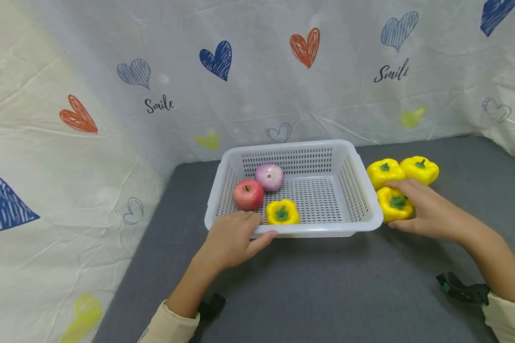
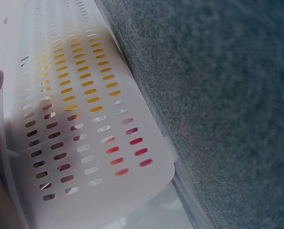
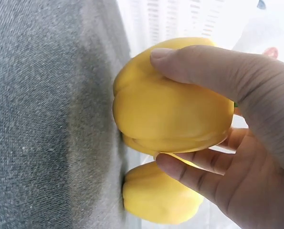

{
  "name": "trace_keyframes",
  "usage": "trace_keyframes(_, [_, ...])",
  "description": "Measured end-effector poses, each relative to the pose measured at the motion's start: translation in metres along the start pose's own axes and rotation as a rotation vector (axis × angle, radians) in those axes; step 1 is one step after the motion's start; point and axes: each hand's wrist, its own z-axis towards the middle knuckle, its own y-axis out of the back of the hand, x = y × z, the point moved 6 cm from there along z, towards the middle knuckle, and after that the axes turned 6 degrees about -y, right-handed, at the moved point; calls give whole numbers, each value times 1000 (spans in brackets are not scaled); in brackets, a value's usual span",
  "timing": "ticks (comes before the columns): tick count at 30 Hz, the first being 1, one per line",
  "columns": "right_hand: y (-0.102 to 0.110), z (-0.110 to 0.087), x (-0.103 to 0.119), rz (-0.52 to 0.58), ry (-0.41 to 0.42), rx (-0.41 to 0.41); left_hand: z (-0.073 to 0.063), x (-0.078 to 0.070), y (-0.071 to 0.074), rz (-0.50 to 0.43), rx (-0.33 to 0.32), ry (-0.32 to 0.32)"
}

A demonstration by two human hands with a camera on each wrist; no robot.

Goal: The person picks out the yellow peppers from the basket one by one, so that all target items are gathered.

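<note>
A white perforated plastic basket (image 1: 283, 230) stands on the dark grey cloth. My left hand (image 1: 233, 238) grips its near rim at the left, fingers over the edge and thumb along the outside. In the left wrist view the basket's slotted wall (image 2: 79, 119) fills much of the picture, with yellow and red showing through. Right of the basket, my right hand (image 1: 420, 209) holds a yellow bell pepper (image 1: 395, 204) between thumb and fingers. The right wrist view shows the thumb across that pepper (image 3: 173, 109). Inside the basket are a red apple (image 1: 248, 195), a purple onion (image 1: 269, 177) and another yellow pepper (image 1: 282, 212).
Two more yellow peppers, one beside the basket (image 1: 382, 170) and one farther right (image 1: 420, 169), sit behind the held one. A pale curtain (image 1: 249, 95) printed with hearts hangs behind and to the left of the grey table surface (image 1: 326, 286).
</note>
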Motion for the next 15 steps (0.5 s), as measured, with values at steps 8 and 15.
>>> trace_keyframes(8, [-2,2,-6,-13,-34,8,1,0,-1,2,7,1])
trace_keyframes(15, [2,1,-8,-19,-37,-24,1,1,-1,8,15,8])
